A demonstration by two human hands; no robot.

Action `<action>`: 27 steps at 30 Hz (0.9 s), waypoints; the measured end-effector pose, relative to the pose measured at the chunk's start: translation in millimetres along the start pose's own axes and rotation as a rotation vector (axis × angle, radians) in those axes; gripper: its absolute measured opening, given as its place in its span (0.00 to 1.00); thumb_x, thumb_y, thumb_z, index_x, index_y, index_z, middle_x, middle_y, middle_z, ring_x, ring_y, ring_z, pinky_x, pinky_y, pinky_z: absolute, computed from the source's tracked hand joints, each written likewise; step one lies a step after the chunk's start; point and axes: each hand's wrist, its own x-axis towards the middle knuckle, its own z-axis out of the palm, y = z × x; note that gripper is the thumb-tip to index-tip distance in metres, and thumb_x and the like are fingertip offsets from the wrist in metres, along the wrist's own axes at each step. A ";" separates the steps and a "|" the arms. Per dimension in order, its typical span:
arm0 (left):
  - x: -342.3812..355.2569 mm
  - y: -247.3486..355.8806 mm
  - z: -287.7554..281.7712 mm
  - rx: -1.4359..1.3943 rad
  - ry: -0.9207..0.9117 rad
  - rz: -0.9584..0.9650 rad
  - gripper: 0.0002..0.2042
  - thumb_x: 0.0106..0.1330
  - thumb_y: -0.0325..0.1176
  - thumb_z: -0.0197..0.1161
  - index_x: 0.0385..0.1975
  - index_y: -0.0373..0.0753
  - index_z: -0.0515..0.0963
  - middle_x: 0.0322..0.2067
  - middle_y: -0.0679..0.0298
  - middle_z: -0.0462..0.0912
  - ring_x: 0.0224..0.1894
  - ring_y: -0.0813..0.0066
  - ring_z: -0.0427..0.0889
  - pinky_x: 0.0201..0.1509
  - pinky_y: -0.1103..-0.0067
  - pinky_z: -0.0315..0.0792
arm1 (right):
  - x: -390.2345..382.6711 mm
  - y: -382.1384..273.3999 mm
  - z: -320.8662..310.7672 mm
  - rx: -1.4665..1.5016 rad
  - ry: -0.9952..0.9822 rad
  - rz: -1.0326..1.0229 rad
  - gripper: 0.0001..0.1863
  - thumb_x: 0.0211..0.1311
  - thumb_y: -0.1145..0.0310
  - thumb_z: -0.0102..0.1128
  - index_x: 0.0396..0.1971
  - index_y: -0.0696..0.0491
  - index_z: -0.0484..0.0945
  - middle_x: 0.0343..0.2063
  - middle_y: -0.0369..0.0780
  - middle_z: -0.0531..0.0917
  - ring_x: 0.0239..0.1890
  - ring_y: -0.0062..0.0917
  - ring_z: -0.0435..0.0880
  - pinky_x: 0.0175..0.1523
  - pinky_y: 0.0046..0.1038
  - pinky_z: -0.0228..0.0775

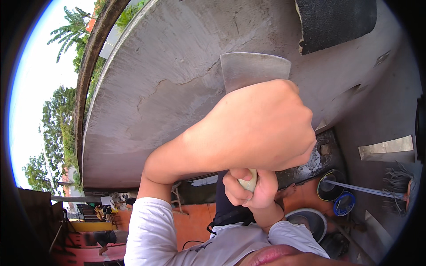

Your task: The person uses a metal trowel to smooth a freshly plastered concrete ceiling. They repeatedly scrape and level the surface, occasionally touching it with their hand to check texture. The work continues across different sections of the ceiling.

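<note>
A scraper with a wide, flared metal blade [256, 71] stands out beyond my left hand [270, 126], its flat face toward a rough grey wall [186, 57]. Whether its edge touches the wall, I cannot tell. My left hand is closed in a fist just behind the blade, its fingers hidden beneath it. Below it, my right hand [253, 190] wraps round the rear of the pale handle [248, 182], whose rounded end shows between thumb and fingers. The middle of the handle is hidden. A cracked, uneven patch [171, 102] marks the wall left of the blade.
A black rough sheet [339, 22] hangs at the upper right. At right are a mop [401, 193], a black basin [329, 185], a blue bucket [344, 204] and a grey tub [316, 221]. A person [106, 238] stands at the lower left on the orange floor.
</note>
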 end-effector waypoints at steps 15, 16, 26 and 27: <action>-0.1 -7.7 -8.1 0.042 0.094 -0.005 0.17 0.55 0.40 0.64 0.05 0.46 0.73 0.07 0.70 0.71 0.15 0.70 0.66 0.24 0.75 0.63 | 15.9 -15.9 -8.6 -0.240 -0.154 -0.043 0.18 0.79 0.56 0.40 0.43 0.57 0.69 0.22 0.36 0.67 0.10 0.14 0.57 0.11 0.19 0.48; 2.7 -11.4 -9.8 0.037 0.119 0.018 0.21 0.61 0.41 0.64 0.05 0.46 0.72 0.07 0.71 0.71 0.13 0.71 0.64 0.23 0.75 0.60 | 19.0 -20.4 -7.0 -0.266 -0.197 -0.046 0.18 0.79 0.55 0.40 0.39 0.57 0.69 0.20 0.37 0.68 0.09 0.15 0.57 0.11 0.19 0.47; 0.0 -6.5 -5.2 -0.021 0.186 0.018 0.23 0.55 0.41 0.63 0.02 0.45 0.62 0.05 0.68 0.67 0.15 0.68 0.60 0.25 0.74 0.61 | 13.5 -21.5 16.1 -0.421 0.009 -0.015 0.22 0.77 0.50 0.41 0.28 0.53 0.64 0.09 0.36 0.63 0.07 0.15 0.54 0.11 0.19 0.46; 2.0 -5.3 -6.9 -0.027 0.185 0.035 0.22 0.52 0.41 0.63 0.02 0.45 0.62 0.05 0.68 0.66 0.15 0.68 0.60 0.25 0.74 0.61 | 12.4 -24.6 19.7 -0.441 0.015 -0.008 0.23 0.77 0.49 0.41 0.28 0.53 0.64 0.09 0.35 0.62 0.08 0.15 0.54 0.11 0.19 0.46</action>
